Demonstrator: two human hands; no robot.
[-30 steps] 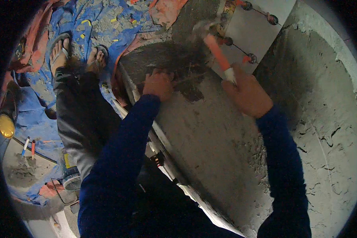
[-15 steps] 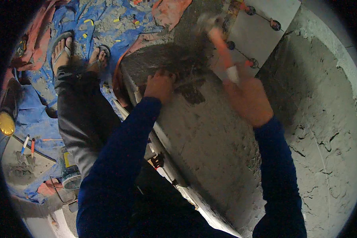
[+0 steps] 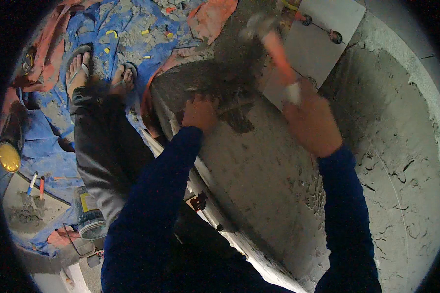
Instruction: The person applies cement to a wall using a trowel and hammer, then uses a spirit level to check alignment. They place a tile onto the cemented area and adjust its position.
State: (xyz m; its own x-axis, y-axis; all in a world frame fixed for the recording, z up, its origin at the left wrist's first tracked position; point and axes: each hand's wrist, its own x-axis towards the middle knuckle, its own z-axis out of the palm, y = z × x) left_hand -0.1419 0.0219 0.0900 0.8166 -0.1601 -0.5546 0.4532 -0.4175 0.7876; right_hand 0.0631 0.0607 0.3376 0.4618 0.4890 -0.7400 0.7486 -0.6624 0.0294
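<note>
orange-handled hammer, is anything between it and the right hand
Nothing visible: the right hand is closed around the grip of the orange-handled hammer. The left hand is off to the left, at the grey surface, not between them.

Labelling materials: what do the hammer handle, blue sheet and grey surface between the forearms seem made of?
Hammer handle: perhaps plastic or rubber, given its bright orange; blur hides finish.
Blue sheet: likely plastic tarp, slightly shiny, creased.
Grey surface: probably cement mortar, matt, pitted.
</note>
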